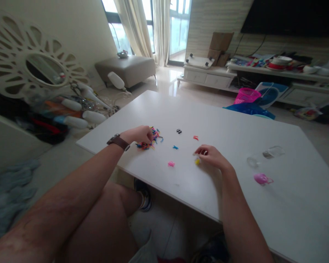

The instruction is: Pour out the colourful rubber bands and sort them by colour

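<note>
My left hand (145,135), with a brown-strapped watch on its wrist, reaches into a mixed pile of small colourful pieces (146,145). Its fingers are closed, and what they pinch is hidden. Over a small yellow cluster (197,161) my right hand (210,155) is curled, thumb and forefinger close together; something tiny and pale shows at the fingertips, too small to name. Between and beyond the hands lie separate little groups by colour: black (179,131), red-orange (195,137), blue (175,147) and pink (171,164). The exact kind of these pieces is too small to tell.
On the right of the white table (235,128) a clear jar (274,152) lies on its side near a clear round lid (253,162). A purple object with a loop (261,178) is nearer. Beyond the table stands a pink basket (246,95).
</note>
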`<state>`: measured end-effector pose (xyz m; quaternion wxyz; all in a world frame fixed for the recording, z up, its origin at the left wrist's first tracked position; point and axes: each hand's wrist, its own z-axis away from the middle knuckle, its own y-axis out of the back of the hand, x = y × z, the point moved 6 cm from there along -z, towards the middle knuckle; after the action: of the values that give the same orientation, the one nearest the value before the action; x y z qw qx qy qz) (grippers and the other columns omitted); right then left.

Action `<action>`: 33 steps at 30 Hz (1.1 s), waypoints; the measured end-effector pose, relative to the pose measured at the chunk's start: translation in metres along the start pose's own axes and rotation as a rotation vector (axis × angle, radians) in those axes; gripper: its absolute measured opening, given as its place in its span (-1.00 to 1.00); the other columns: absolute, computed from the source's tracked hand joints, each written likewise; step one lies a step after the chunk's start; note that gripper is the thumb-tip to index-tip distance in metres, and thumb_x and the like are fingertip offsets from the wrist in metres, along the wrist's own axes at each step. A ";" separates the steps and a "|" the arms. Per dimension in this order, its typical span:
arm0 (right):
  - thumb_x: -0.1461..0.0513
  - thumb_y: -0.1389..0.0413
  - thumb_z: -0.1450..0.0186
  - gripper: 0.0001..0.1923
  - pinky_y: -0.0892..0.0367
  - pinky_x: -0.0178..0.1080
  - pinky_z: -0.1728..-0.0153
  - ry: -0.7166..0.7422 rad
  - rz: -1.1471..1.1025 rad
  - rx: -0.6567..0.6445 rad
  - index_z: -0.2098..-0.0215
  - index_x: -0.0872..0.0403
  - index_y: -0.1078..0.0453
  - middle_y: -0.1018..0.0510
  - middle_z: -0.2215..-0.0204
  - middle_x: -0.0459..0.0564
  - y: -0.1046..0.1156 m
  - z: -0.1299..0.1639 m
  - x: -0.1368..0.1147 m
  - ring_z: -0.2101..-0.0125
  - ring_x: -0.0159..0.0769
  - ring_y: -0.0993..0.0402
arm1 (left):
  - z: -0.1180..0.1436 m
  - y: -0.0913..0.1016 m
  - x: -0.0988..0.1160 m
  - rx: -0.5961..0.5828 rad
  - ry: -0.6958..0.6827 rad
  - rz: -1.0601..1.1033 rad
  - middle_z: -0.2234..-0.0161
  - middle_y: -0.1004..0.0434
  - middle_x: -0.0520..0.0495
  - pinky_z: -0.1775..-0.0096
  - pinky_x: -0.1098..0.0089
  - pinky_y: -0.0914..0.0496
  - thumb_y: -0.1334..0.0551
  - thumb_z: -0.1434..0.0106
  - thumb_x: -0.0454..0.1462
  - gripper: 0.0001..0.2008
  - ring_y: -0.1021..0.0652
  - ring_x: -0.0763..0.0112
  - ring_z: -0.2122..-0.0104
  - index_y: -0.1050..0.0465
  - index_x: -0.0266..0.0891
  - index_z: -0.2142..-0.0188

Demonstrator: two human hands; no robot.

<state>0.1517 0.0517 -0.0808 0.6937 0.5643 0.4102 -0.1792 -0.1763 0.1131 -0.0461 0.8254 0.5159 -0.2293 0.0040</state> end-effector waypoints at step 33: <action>0.23 -0.14 -0.19 -0.84 -0.32 -0.32 0.41 0.015 0.046 0.079 0.35 0.09 -0.56 -0.57 0.43 -0.03 0.001 -0.001 -0.006 0.46 -0.35 -0.42 | -0.009 -0.018 -0.015 -0.126 -0.105 0.008 0.61 -0.51 0.03 0.51 0.47 -0.19 -0.31 0.09 -0.28 -0.93 -0.39 0.48 0.58 -0.57 -0.20 0.56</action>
<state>0.1488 0.0515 -0.0753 0.6719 0.6018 0.3947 -0.1750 -0.1815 0.1158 -0.0705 0.8429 0.4617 -0.2742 -0.0341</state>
